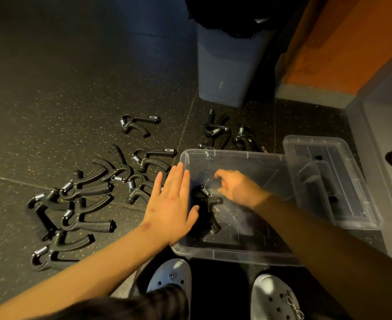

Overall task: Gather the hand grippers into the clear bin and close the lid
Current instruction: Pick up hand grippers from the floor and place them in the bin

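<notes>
Gym, prob: speckled rubber floor [51, 77] w/ hand grippers [101, 188] strewn, blue trash bin [225, 72] by orange wall [329, 42].

Two bare forearms [98, 257]; pale grey perforated clogs [273, 296] with small charms [172, 276]

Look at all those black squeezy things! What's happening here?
A person is gathering hand grippers into a clear bin. One gripper lies inside, with the right hand loosely curled just above it, seemingly holding nothing. The left hand hovers flat and open at the bin's left rim. Many more lie scattered on the floor, and the lid sits off beside the bin.
</notes>
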